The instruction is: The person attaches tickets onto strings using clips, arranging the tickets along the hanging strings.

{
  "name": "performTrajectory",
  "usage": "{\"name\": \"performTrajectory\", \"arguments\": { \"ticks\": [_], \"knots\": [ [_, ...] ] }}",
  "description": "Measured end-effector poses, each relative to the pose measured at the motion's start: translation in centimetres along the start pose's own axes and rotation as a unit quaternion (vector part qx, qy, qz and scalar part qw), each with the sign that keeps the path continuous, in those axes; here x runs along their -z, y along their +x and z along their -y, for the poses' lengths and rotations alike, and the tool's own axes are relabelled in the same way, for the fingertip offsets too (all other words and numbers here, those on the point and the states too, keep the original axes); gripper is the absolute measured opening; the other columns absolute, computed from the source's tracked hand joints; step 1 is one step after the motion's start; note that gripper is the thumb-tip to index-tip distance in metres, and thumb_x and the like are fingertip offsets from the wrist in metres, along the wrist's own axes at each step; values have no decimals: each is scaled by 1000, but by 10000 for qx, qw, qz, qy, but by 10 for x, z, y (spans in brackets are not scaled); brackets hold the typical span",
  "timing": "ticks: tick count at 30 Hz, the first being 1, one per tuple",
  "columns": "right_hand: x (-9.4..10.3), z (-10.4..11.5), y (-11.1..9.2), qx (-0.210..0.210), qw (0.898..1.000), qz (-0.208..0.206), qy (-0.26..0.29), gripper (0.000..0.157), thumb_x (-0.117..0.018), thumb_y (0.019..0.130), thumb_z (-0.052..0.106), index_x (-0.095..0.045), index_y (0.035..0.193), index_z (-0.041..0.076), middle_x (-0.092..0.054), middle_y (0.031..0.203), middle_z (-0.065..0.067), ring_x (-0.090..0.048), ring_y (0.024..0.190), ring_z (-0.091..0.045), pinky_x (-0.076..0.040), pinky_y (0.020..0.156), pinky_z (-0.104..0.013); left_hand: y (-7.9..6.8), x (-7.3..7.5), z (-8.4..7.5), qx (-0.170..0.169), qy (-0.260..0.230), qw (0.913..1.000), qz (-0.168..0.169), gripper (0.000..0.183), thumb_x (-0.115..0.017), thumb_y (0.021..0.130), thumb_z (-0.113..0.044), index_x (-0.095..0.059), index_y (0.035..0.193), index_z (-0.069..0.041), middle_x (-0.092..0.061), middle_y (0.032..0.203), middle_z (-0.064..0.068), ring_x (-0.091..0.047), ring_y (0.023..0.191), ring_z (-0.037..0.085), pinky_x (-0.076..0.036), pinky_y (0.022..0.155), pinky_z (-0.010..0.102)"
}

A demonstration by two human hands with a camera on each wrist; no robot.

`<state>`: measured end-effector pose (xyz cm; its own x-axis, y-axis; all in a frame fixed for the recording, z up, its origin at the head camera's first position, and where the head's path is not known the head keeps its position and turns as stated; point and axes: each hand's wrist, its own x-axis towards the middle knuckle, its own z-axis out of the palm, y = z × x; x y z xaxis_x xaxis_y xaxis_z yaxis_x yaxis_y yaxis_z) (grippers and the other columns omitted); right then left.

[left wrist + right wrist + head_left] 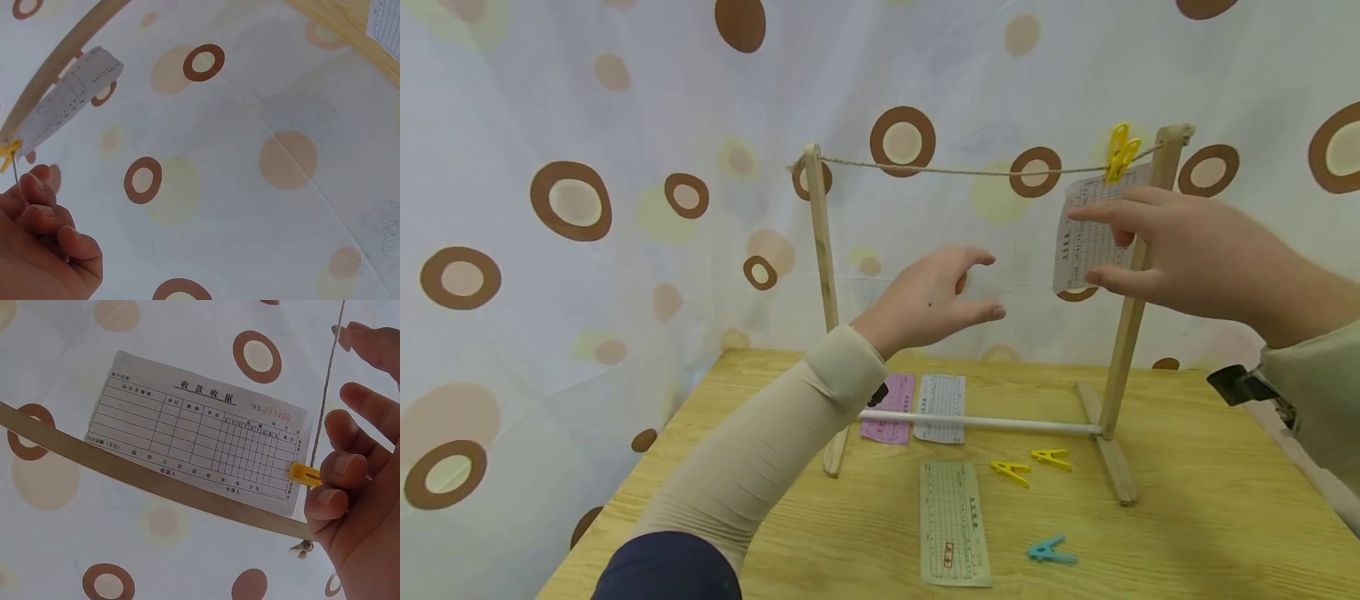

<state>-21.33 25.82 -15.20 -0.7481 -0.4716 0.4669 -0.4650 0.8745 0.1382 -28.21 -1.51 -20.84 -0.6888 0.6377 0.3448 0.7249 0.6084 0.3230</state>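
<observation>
A white printed receipt slip (200,434) hangs from the rope (940,171) by a yellow clothespin (1120,154) near the right post. My right hand (1195,250) is raised in front of this slip, thumb and fingers apart, holding nothing. In the right wrist view its fingers are loosely bent beside the rope and the clothespin. My left hand (932,300) hovers below the middle of the rope, thumb and forefinger spread with nothing between them. Its fingers (81,250) look loosely curled in the left wrist view.
On the wooden table (850,533) lie a pink slip (891,425), a white slip (942,400), a green slip (953,525), two yellow clothespins (1051,458) and a blue clothespin (1051,550). The rack's wooden posts (1123,358) and white crossbar (1000,423) stand behind them, before a dotted curtain (625,292).
</observation>
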Motion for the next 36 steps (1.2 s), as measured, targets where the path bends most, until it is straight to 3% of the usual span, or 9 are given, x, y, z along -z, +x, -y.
{"name": "performTrajectory", "arguments": {
  "ticks": [14, 22, 28, 36],
  "knots": [
    [-25, 10, -27, 345, 9990, -20, 289, 62, -86, 82, 31, -63, 138, 19, -57, 97, 1, -50, 68, -10, -45, 57, -35, -32, -5, 14, -535, 75, 9983, -216, 62, -71, 94, -45, -51, 143, -13, -54, 97, -2, -48, 79, 15, -42, 68, 30],
    [-38, 18, -43, 385, 9983, 54, 432, 58, -85, 82, 35, -65, 135, 24, -56, 97, 5, -47, 64, -6, -43, 54, -30, -50, -11, 19, -270, 141, 9995, -20, 68, -70, 93, -49, -50, 148, -14, -52, 82, 0, -44, 70, 14, -39, 62, 29],
    [-52, 17, -59, 585, 9974, 31, 431, 63, -86, 80, 35, -64, 136, 20, -57, 96, 6, -46, 62, 0, -42, 52, -26, -66, -22, 26, -151, 190, 9997, 66, 68, -71, 92, -50, -51, 147, -14, -51, 83, -1, -44, 71, 13, -39, 62, 29],
    [-74, 19, -79, 482, 9961, 241, 694, 56, -84, 83, 38, -65, 134, 21, -55, 96, 11, -51, 70, 0, -43, 54, -24, -85, -33, 37, -60, 10, 9999, 110, 67, -70, 93, -49, -51, 147, -15, -49, 83, -1, -43, 71, 13, -38, 61, 29]
  ]
}}
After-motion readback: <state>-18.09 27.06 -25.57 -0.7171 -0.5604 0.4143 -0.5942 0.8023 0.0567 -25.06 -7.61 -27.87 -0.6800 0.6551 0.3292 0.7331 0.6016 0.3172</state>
